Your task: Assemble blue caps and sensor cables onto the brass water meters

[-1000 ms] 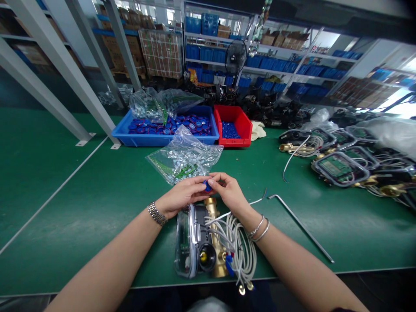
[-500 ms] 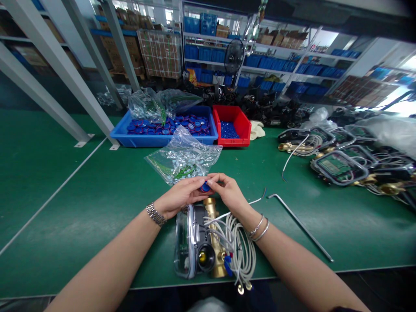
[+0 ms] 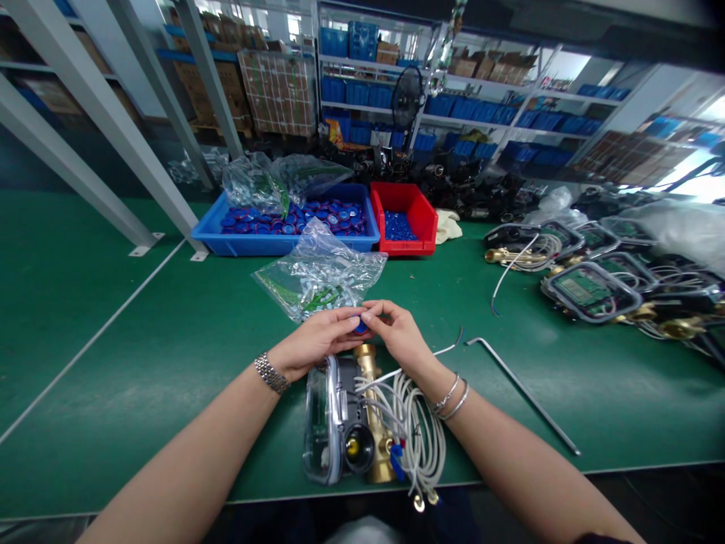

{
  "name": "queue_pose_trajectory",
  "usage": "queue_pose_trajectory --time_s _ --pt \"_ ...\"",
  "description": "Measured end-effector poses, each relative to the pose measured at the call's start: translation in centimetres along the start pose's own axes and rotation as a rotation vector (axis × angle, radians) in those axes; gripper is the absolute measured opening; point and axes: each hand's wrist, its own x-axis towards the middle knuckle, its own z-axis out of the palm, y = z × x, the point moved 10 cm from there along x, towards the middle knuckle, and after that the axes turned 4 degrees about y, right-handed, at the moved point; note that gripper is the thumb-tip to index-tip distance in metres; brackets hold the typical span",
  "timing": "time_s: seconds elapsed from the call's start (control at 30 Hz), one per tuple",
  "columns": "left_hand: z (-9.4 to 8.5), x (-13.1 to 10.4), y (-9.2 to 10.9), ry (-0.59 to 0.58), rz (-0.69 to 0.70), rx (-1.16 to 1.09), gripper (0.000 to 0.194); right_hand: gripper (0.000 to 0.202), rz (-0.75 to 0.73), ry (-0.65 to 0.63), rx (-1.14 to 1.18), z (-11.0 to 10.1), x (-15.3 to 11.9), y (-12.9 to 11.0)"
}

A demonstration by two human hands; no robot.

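Observation:
Between my two hands is a small round blue cap with a red edge (image 3: pixel 361 326). My left hand (image 3: pixel 320 336) grips it from the left, thumb on top, and my right hand (image 3: pixel 395 332) pinches its right side; fingers partly cover it. Just below lies a meter with a clear cover (image 3: pixel 322 427) and a black body, beside a brass pipe fitting (image 3: pixel 375 423). Coiled white cables (image 3: pixel 424 431) rest to the right of the brass, under my right wrist. Beyond my hands, a clear plastic bag (image 3: pixel 325 276) holds small pale pieces and green strips.
At the back stand a blue tray (image 3: pixel 283 245) of blue-and-red caps and a red bin (image 3: pixel 405 248) of small blue parts. A bent metal rod (image 3: pixel 526 397) lies to the right. Several meters (image 3: pixel 592 291) crowd the right side. Grey posts (image 3: pixel 141 151) rise at left.
The cap has turned or tilted slightly between my fingers and sits a touch further right. Both hands hold nearly the same place.

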Motion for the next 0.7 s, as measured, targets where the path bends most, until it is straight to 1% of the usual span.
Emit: queue_pose_trajectory --time_s 0.13,0.37,0.53,0.7 --pt "0.3 0.0 0.2 -0.028 0.013 0.001 0.043 0.028 -0.011 -0.002 -0.012 0.0 0.0 0.0" --pt "0.1 0.2 0.1 -0.024 0.037 0.029 0.046 0.024 -0.038 0.019 -0.056 -0.3 -0.1 -0.6" --pt "-0.3 0.4 0.3 -0.001 0.071 0.135 0.046 0.018 -0.086 0.058 -0.112 -0.7 -0.2 -1.5" --pt "-0.1 0.1 1.3 -0.028 0.147 0.366 0.045 0.021 -0.105 0.063 -0.112 -0.7 -0.3 -2.0"
